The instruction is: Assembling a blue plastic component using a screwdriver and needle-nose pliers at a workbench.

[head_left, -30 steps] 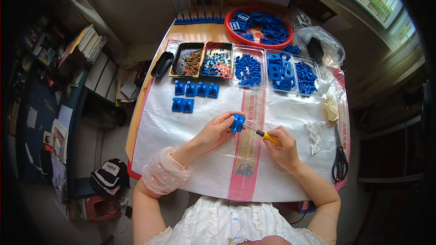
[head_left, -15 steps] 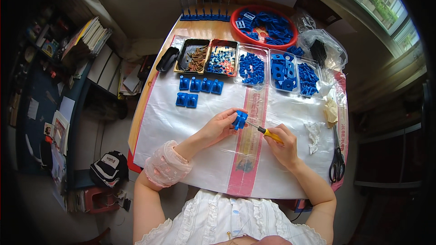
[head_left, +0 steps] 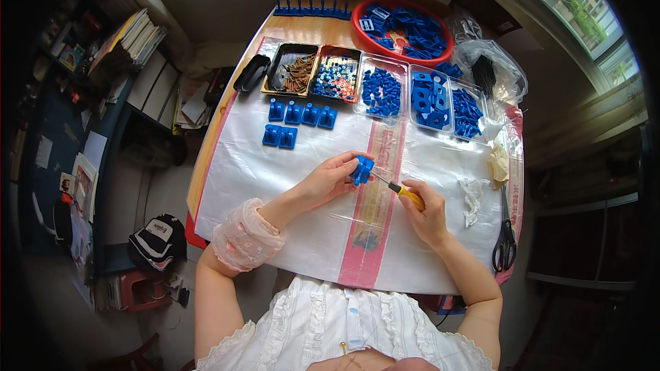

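Observation:
Between the fingers of my left hand (head_left: pixel 335 177) is a small blue plastic bracket (head_left: pixel 361 170), held over the middle of the covered table. My right hand (head_left: pixel 427 213) is wrapped round the yellow and black handle of a screwdriver (head_left: pixel 410 197). Its thin metal shaft points left, with the tip at the bracket; exactly where the tip sits is too small to tell. Several similar blue brackets (head_left: pixel 309 115) stand in two rows on the sheet, beyond my left hand.
Along the back stand a tray of screws (head_left: pixel 273 82), a tray of nuts (head_left: pixel 318 89) and clear boxes of blue parts (head_left: pixel 385 110). Behind them sit a red basin (head_left: pixel 449 53) and a rack of upright rods (head_left: pixel 313 12). Scissors (head_left: pixel 505 244) lie at the right edge, near crumpled paper (head_left: pixel 473 199).
The whole view has shifted slightly. The bracket has tilted a little in my left hand, and my right hand's grip on the screwdriver has turned slightly.

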The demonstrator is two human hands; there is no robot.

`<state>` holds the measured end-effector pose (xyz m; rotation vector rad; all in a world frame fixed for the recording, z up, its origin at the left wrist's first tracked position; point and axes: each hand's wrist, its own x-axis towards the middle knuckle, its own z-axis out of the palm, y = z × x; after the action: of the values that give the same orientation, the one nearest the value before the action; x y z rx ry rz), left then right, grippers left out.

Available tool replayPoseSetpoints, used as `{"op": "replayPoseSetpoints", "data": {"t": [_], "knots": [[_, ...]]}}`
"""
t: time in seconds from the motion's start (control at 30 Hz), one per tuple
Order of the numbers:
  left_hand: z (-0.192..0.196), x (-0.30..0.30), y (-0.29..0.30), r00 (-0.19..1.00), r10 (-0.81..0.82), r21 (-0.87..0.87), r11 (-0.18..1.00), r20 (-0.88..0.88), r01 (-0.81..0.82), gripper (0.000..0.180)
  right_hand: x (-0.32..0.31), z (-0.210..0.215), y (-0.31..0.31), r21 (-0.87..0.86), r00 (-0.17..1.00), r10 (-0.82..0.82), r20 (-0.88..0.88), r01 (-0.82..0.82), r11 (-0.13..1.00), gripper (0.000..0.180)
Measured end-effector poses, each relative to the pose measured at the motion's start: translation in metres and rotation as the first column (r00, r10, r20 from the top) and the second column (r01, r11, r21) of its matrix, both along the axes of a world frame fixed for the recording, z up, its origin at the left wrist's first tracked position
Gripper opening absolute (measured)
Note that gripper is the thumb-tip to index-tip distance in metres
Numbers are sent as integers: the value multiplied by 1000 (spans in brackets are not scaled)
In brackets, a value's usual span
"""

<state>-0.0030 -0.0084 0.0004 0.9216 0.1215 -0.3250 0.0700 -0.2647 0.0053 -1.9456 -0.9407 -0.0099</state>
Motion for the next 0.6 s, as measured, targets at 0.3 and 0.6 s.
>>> {"op": "replayPoseSetpoints", "data": {"t": [0.3,0.6], "knots": [[-6,1,3,1000,-1,-23,1000,-6,1,34,0,-2,1,6,1000,-12,-10,12,1000,30],[-2,0,2,1000,-5,-14,1000,-8,5,34,0,3,4,65,999,10,45,-13,998,25]]}}
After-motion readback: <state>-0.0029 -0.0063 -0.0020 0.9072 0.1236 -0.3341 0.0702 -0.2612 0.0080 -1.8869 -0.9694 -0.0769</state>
